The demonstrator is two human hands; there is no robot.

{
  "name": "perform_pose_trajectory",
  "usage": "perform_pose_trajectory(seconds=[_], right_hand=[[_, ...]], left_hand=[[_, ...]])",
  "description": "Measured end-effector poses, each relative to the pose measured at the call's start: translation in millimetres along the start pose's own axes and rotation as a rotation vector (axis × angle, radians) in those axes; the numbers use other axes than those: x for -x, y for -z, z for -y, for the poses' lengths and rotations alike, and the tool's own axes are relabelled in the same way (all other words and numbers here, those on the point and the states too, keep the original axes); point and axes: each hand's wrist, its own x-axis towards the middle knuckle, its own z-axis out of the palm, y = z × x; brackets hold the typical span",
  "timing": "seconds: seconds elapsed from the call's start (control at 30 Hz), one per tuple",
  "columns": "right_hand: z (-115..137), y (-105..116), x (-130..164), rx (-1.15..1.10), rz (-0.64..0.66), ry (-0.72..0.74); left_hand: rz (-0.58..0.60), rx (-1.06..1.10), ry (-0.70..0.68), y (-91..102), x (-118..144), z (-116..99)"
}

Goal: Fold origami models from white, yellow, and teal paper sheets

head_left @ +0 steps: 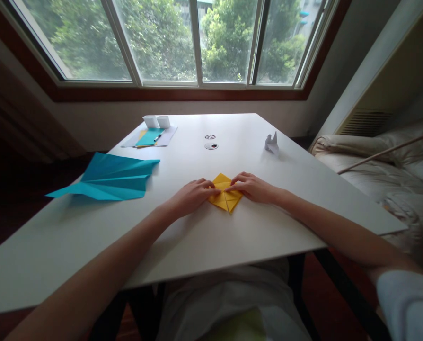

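A yellow sheet of origami paper [227,204], folded into a small diamond with creases meeting near its middle, lies on the white table in front of me. My left hand [196,195] holds its left side, with thumb and fingertips closed on the paper near the centre. From the other side, my right hand [253,187] pinches the right part, its fingers curled over the upper right edge. The fingertips of both hands almost meet at the middle crease. Parts of the left and right corners are hidden under the fingers.
On the white table [183,246], a large creased blue paper [119,177] overhangs the left edge. A grey folded paper figure [271,143] stands at right. Behind are two round pieces [211,146], stacked sheets [151,136], a pen [159,136] and two white containers [157,121].
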Motion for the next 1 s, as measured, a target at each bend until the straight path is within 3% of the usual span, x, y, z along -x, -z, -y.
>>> perform_pose_trajectory(seconds=[0.5, 0.77, 1.0], right_hand=[[-11, 22, 8, -0.14, 0.066, -0.028], [-3, 16, 4, -0.042, 0.011, -0.014], [14, 8, -1, -0.072, 0.041, 0.041]], left_hand=[[0.061, 0.141, 0.033, 20.6, 15, 23], [-0.057, 0.228, 0.001, 10.4, 9, 13], [-0.073, 0.225, -0.027, 5.1, 7, 12]])
